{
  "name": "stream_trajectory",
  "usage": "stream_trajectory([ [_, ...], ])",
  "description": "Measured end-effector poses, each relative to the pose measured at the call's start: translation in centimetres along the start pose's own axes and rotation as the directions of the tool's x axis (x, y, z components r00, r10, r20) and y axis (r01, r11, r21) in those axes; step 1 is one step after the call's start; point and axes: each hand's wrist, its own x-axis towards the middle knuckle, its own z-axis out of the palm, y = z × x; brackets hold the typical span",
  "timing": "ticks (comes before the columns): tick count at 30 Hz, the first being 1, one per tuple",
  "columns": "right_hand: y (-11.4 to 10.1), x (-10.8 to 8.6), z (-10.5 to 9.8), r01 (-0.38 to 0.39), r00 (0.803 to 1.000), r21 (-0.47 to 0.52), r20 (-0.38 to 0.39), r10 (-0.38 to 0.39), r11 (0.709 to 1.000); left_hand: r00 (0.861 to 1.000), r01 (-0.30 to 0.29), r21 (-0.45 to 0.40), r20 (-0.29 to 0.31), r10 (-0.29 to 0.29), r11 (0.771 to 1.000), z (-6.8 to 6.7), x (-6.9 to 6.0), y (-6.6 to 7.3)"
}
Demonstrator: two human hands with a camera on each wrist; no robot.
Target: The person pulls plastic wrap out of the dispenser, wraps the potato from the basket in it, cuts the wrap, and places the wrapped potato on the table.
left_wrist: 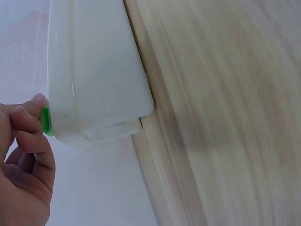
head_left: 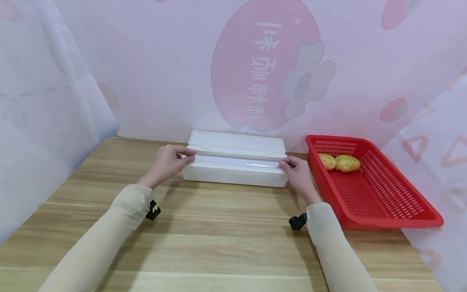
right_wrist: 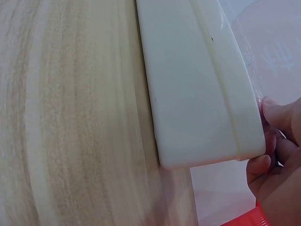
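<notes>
A long white cling film dispenser box [head_left: 233, 176] sits on the table with its lid [head_left: 237, 140] raised at the back. Shiny clear film [head_left: 255, 164] lies along its top. At the box's left end, my left hand [head_left: 168, 163] pinches a small green slider [left_wrist: 46, 120] on the top edge. My right hand [head_left: 300, 178] is at the right end, with thumb and fingers pinching the film's edge by the box corner. In the right wrist view, clear film [right_wrist: 248, 63] rises just past the box's edge. The inside of the box is hidden.
Right of the box stands a red plastic basket [head_left: 383, 222] holding yellow potatoes [head_left: 347, 163]. A wood-grain table [head_left: 219, 251] lies under everything. Close behind the box hangs a pink printed cloth [head_left: 164, 81]. A dark wrist device [head_left: 298, 221] is on the right sleeve.
</notes>
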Motion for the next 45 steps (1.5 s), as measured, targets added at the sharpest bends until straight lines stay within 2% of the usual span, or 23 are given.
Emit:
stream_trajectory([
  [5,-0.4,-0.5,-0.7,-0.045,0.998,-0.034,0.031,0.046,0.998,1.0,0.004,0.01,0.016,-0.004,1.0,0.0,0.1,-0.1],
  [11,-0.6,-0.8,-0.9,-0.055,0.996,-0.044,0.067,0.058,0.998,1.0,-0.008,0.029,0.009,0.008,1.0,0.3,0.0,-0.2],
  [18,-0.4,-0.7,-0.7,-0.043,0.997,-0.052,0.063,0.046,0.998,1.0,-0.019,0.045,-0.002,0.02,0.999,0.3,-0.1,-0.1],
  [25,-0.6,-0.2,-0.6,-0.047,0.998,-0.058,0.042,0.049,0.997,1.0,-0.005,0.026,0.026,0.004,1.0,0.2,0.1,0.0],
  [33,-1.5,0.3,-0.7,-0.054,0.998,-0.02,-0.015,0.054,0.998,0.999,-0.028,0.02,0.041,0.027,0.999,-0.3,1.3,0.0],
  [40,-2.2,1.0,-1.0,-0.07,0.995,-0.01,-0.066,0.069,0.998,0.997,-0.022,0.003,0.069,0.021,1.0,-1.0,2.5,0.5],
  [45,-2.6,1.7,-1.2,-0.074,0.993,0.0,-0.094,0.073,0.997,0.997,-0.051,0.017,0.051,0.05,0.999,-1.6,3.3,0.6],
])
